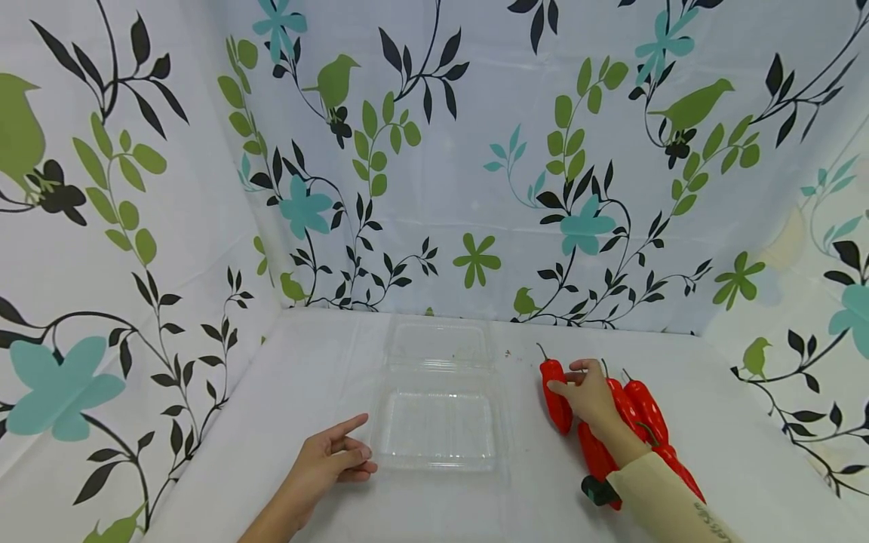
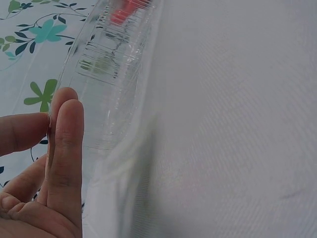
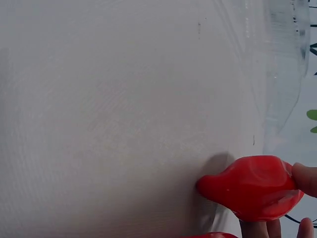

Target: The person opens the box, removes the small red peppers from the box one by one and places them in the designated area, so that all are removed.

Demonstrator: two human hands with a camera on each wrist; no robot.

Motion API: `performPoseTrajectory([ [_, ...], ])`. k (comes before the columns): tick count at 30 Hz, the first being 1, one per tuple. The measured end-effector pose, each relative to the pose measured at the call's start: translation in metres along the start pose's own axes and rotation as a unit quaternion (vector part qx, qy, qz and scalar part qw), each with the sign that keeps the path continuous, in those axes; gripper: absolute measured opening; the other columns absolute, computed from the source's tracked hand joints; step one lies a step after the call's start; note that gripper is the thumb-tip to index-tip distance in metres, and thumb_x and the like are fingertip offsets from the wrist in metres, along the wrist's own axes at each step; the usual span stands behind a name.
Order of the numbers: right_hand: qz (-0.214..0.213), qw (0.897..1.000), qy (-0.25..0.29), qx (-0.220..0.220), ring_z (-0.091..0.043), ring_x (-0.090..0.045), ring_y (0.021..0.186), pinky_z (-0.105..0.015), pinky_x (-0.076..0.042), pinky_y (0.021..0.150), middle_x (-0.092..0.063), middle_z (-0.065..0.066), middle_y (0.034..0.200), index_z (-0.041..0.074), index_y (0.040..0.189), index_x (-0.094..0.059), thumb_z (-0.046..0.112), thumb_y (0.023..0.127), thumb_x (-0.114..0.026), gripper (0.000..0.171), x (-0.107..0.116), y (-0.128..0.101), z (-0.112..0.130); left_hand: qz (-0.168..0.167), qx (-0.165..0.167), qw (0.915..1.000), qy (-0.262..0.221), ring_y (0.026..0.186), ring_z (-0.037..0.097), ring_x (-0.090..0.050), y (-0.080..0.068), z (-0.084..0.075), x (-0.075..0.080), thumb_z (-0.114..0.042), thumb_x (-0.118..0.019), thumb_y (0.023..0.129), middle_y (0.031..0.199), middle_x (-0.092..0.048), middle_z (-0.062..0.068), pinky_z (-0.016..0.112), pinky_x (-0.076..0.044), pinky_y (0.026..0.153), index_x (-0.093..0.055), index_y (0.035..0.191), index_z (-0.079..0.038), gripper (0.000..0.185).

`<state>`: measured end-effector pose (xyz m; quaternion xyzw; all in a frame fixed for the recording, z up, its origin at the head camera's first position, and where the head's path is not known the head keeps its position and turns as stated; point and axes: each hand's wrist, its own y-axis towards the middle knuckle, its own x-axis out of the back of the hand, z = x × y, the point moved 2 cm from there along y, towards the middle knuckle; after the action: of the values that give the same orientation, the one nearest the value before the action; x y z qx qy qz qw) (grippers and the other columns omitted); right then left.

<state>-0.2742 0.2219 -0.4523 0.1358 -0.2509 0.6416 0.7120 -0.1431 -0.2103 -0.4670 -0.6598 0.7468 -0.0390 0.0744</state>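
An open clear plastic clamshell box (image 1: 434, 422) lies on the white table, its lid (image 1: 437, 343) folded back toward the wall. My left hand (image 1: 356, 445) rests beside the box's front-left corner with its fingers loosely extended; in the left wrist view the fingertips (image 2: 67, 106) are at the box's rim (image 2: 106, 74), and contact is unclear. My right hand (image 1: 569, 381) grips the leftmost red pepper (image 1: 557, 403), which lies on the table right of the box. In the right wrist view the fingers curl round that pepper (image 3: 252, 188).
More red peppers (image 1: 645, 411) lie in a bunch under and beside my right forearm, one (image 1: 596, 452) nearer to me. Floral cloth walls (image 1: 475, 151) close off the back and both sides of the white table (image 1: 733, 452).
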Motion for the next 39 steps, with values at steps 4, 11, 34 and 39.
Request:
performPoseTrajectory([
  [4,-0.016,0.997,-0.061,0.033,-0.041,-0.049,0.118,-0.047,-0.059,0.083,-0.05,-0.025,0.135,0.003,0.133,-0.037,0.024,0.093,-0.074,0.059,-0.004,0.001,-0.002,0.002,0.001,1.0,-0.001,0.089,0.028,-0.073,0.0,0.001,0.001,-0.001,-0.065,0.095,0.098,-0.065,0.012,0.037,-0.062,0.08,-0.035,0.154,0.004,0.067],
  [11,-0.034,0.983,-0.16,0.078,-0.039,-0.052,0.109,-0.051,-0.059,0.081,-0.051,-0.026,0.129,0.001,0.127,-0.044,0.023,0.094,-0.072,0.048,-0.009,-0.001,-0.002,0.002,0.001,1.0,-0.002,0.09,0.028,-0.073,-0.001,0.001,0.003,-0.001,-0.065,0.095,0.098,-0.065,0.012,0.037,-0.062,0.081,-0.035,0.154,0.004,0.066],
  [34,-0.081,0.944,-0.298,0.117,-0.04,-0.062,0.084,-0.058,-0.06,0.073,-0.044,-0.033,0.13,0.0,0.135,-0.042,0.021,0.092,-0.073,0.057,-0.014,-0.008,0.001,-0.008,0.001,1.0,0.004,0.089,0.028,-0.073,-0.003,-0.001,0.001,0.0,-0.064,0.095,0.097,-0.065,0.012,0.036,-0.062,0.079,-0.036,0.153,0.004,0.065],
  [39,-0.095,0.943,-0.294,0.122,-0.044,-0.06,0.097,-0.059,-0.06,0.074,-0.044,-0.032,0.131,0.002,0.138,-0.043,0.025,0.089,-0.076,0.063,-0.008,-0.013,0.007,-0.017,-0.002,0.9998,0.014,0.089,0.029,-0.073,-0.003,-0.002,0.001,0.0,-0.065,0.094,0.098,-0.064,0.013,0.037,-0.062,0.079,-0.038,0.153,0.003,0.064],
])
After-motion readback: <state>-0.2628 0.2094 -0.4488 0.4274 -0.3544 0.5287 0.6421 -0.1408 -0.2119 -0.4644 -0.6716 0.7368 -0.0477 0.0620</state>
